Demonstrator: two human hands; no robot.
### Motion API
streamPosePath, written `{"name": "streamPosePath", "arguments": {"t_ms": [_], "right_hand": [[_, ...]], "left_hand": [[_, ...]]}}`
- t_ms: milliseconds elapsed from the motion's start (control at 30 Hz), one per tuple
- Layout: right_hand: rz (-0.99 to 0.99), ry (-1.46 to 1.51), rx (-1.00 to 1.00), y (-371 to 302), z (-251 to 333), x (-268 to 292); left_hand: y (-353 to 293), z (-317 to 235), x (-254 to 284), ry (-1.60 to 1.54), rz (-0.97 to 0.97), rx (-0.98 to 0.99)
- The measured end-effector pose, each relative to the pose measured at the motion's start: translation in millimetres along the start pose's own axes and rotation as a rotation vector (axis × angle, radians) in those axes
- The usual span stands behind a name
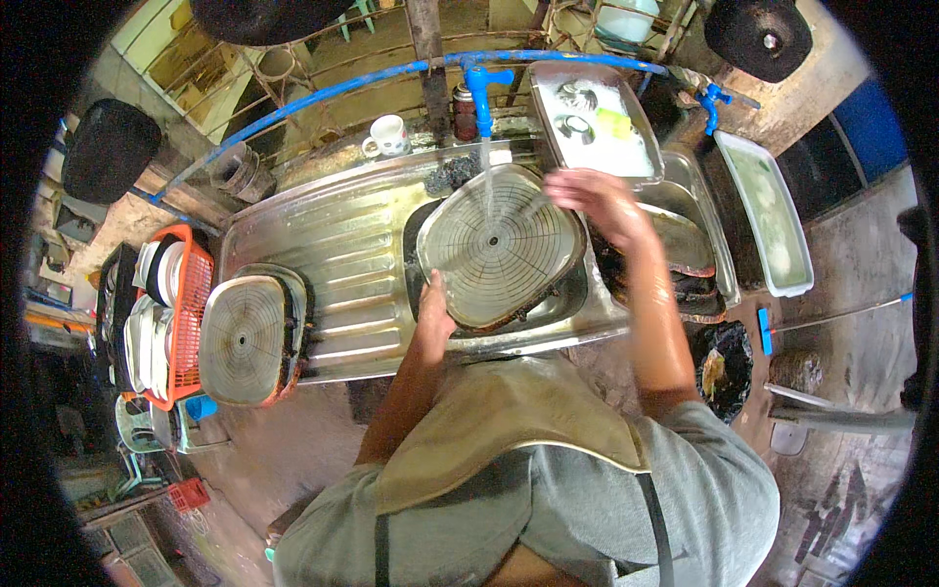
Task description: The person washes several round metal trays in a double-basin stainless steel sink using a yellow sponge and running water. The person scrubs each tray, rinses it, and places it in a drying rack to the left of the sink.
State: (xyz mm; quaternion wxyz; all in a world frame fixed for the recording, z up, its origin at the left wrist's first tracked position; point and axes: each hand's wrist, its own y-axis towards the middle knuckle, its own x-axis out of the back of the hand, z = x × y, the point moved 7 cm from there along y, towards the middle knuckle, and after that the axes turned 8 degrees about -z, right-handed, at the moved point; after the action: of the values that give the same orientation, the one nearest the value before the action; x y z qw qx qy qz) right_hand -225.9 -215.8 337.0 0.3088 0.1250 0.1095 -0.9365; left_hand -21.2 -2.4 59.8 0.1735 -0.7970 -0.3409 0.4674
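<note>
Pinching ring-marked plate (pixel 514 269) by left rim with left hand (pixel 436 309), near steel sink (pixel 337 230) front edge, under running tap (pixel 478 98), right hand (pixel 602 201) blurred at far-right rim, closure indeterminable.

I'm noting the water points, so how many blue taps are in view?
2. The middle tap runs above the metal plate; the right tap sits right of the soapy basin. Others may be hidden.

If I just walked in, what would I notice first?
Probably the ringed metal pan in the middle, its near-left rim in the left hand. Water pours onto it from a bright blue tap. Over on the left, an orange basket holds white dishes.
</note>
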Motion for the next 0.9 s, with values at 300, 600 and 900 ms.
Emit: {"name": "streamPosePath", "arguments": {"t_ms": [300, 600, 900], "right_hand": [[-0.976, -1.58, -0.287, -84.8, -84.0, 498.6], [-1.259, -1.128, 0.099, -101.2, 6.2, 637.0], [-1.076, -0.231, 0.203, -143.5, -10.6, 362.4]], "left_hand": [[-50.7, -129.7, -10.8, 0.918, -0.34, -0.823], [-147.6, -280.4, -23.2, 1.199, -0.747, -1.201], [-285.0, -355.8, 202.4, 0.18, -0.952, -0.859]]}}
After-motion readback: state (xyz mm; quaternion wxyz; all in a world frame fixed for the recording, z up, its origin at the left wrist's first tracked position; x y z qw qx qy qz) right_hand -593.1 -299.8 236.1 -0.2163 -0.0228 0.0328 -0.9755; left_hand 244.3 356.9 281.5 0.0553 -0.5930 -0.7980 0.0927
